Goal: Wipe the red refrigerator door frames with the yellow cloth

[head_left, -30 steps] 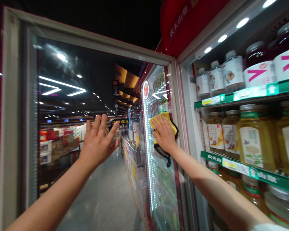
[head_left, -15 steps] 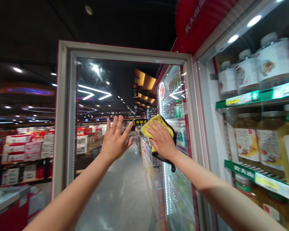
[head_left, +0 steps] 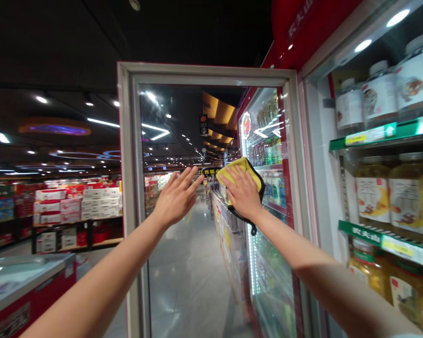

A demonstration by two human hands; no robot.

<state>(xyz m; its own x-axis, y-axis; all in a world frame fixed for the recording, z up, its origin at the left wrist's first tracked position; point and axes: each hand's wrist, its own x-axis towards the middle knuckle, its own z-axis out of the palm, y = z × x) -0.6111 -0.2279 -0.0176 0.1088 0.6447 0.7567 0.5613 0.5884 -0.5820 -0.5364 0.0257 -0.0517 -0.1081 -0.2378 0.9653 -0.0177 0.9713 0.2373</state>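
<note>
A yellow cloth with a dark edge [head_left: 253, 170] lies against the glass of an open cooler door [head_left: 204, 72]. My right hand [head_left: 243, 191] presses flat on this cloth, fingers spread over it, and a dark loop hangs below. To its left, my left hand [head_left: 176, 195] is raised in front of the glass with fingers stretched out, holding nothing. Whether the left palm touches the glass cannot be made out. The door stands swung out from the cooler on the right.
Shelves of bottles [head_left: 373, 192] with green price strips [head_left: 359, 234] fill the cooler at the right. A red-sided chest freezer [head_left: 31, 286] stands at lower left, with stacked boxes [head_left: 100, 202] behind. Through the glass an aisle floor [head_left: 186, 263] shows.
The view has shifted, so the door and cooler appear further right. My left hand has turned, its fingers now closer together and leaning right. My right hand and the cloth are slightly higher and further right in view.
</note>
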